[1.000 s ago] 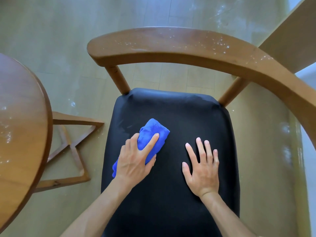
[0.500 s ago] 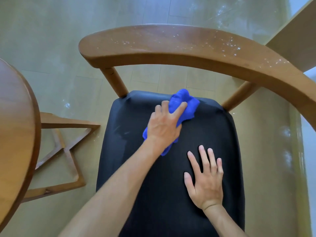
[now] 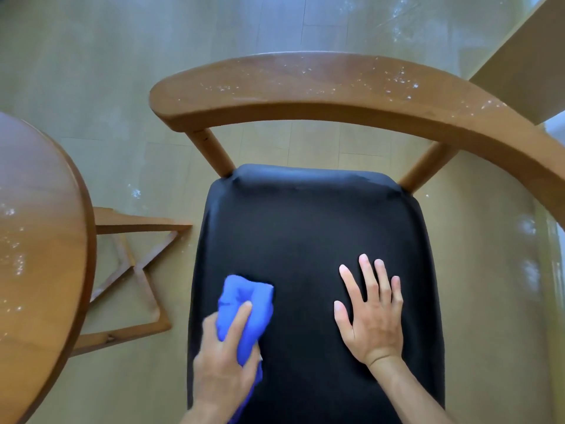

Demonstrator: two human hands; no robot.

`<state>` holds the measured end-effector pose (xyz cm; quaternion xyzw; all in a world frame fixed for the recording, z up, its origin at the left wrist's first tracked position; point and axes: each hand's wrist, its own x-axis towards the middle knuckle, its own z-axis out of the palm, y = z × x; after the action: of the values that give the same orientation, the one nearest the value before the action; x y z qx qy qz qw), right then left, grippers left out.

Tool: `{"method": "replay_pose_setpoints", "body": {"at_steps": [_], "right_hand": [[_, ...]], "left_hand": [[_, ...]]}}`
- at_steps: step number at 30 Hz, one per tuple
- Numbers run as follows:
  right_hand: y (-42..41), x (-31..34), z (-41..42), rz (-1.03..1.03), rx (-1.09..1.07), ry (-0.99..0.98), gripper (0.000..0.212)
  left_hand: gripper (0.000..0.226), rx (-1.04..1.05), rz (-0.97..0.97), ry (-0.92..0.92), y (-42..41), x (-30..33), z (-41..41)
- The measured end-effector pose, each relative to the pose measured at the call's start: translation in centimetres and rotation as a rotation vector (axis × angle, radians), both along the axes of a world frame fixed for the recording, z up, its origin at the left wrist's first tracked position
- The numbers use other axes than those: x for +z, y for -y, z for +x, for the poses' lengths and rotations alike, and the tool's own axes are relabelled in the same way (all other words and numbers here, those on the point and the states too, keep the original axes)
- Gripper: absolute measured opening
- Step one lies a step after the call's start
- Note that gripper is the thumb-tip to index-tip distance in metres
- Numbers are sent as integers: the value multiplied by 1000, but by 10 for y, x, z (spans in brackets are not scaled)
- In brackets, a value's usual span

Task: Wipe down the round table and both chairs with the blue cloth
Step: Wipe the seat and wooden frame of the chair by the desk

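Left hand [image 3: 227, 356] is gripping the cloth [image 3: 246, 310], thumb and fingers curling round the bunched blue fabric, index finger lying along its top. Hand and cloth are sitting on the seat [image 3: 305, 240], at its near-left part, close to the left edge. Cloth is bunching into a lump ahead of the knuckles, with a tail trailing back under the palm toward the wrist. Edges of this hand are blurring slightly.

Right hand [image 3: 371, 316] is lying flat on the seat, palm down, fingers straight and spreading a little, holding nothing. It is resting on the near-right part of the seat, apart from the cloth, with bare black seat showing between the two hands.

Chair: black padded seat, wooden backrest [image 3: 336, 90] curving over the far side on two slanting posts. Pale specks are dotting the top of the backrest, thickest toward the right end.

Table [image 3: 39, 240] is showing at the left edge, round wooden top only partly in view, standing beside the chair and not touching it. Pale specks are scattering across its surface too. Its wooden base [image 3: 134, 267] is sitting on the floor [image 3: 91, 71] between top and chair. Floor is greenish-grey, with a few pale smears.
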<state>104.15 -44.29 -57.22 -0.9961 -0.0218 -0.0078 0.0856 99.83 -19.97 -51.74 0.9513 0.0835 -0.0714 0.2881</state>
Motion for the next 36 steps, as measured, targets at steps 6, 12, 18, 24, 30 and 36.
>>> {"method": "replay_pose_setpoints", "body": {"at_steps": [6, 12, 18, 24, 30, 36], "right_hand": [[0, -2, 0, 12, 0, 8, 60], [-2, -1, 0, 2, -3, 20, 60], [-2, 3, 0, 0, -8, 10, 58], [-2, 1, -1, -12, -10, 12, 59], [-1, -1, 0, -3, -11, 17, 60], [0, -4, 0, -2, -1, 10, 62]], "left_hand": [[72, -311, 58, 217, 18, 1, 65], [53, -77, 187, 161, 26, -5, 204], [46, -400, 71, 5, -20, 5, 38], [50, -584, 132, -115, -33, 3, -23], [57, -351, 192, 286, 33, -6, 166], [52, -288, 303, 175, 64, -10, 257]]}}
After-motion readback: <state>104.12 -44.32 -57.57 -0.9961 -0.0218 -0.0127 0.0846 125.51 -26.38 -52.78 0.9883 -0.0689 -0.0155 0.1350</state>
